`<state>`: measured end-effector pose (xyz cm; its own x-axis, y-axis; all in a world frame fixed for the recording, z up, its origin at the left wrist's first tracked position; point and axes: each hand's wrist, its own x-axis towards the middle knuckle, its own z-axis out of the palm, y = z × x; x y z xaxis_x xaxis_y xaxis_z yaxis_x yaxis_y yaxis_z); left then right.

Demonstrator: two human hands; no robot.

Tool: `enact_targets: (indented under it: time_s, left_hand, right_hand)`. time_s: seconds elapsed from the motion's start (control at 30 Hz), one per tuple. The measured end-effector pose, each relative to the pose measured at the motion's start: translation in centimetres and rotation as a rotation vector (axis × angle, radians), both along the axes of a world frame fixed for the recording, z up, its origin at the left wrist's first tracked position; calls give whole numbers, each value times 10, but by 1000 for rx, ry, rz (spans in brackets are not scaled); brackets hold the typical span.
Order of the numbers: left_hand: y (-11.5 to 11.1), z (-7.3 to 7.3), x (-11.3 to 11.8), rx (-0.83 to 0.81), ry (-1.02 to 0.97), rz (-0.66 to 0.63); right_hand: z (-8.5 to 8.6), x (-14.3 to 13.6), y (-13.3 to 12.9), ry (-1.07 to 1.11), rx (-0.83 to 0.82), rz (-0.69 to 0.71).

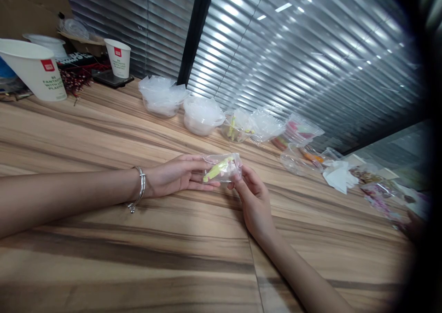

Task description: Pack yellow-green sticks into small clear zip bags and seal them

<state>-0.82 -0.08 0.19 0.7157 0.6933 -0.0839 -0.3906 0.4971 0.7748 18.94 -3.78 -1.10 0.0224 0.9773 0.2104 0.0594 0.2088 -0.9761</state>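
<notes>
Above the wooden table, a small clear plastic bag (pixel 228 169) with a yellow-green hair clip-like piece (pixel 218 169) inside is between my hands; its exact kind I cannot make out. My right hand (pixel 254 198) pinches the bag's right end between thumb and fingers. My left hand (pixel 176 177), with a silver bracelet (pixel 142 184) at the wrist, has its fingers stretched out behind and under the bag's left end. Beyond the hands stands a clear bowl (pixel 236 128) with similar yellow-green pieces in it.
Bowls of clear bags (pixel 203 115) line the back of the table (pixel 138 239) by the window blinds. Paper cups (pixel 119 57) and a dark phone-like slab (pixel 112 78) are at left. To the right lie an open clear container (pixel 295 160), white tissue (pixel 340 175) and bagged pink items (pixel 380 200).
</notes>
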Motion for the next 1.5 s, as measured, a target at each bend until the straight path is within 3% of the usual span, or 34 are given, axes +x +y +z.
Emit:
enact_targets:
  time_s: [0.37,1.1,1.5]
  left_hand:
    - [2,-1,-1,-55,-28,-14]
    - [2,-5,-1,29,-36,-37]
    - [1,0,1,20,-39,-69]
  right_hand:
    - [-1,0,0,7,9,3]
    - [-1,1,-1,-49,19,22]
    - [1,0,-3,-89,0,77]
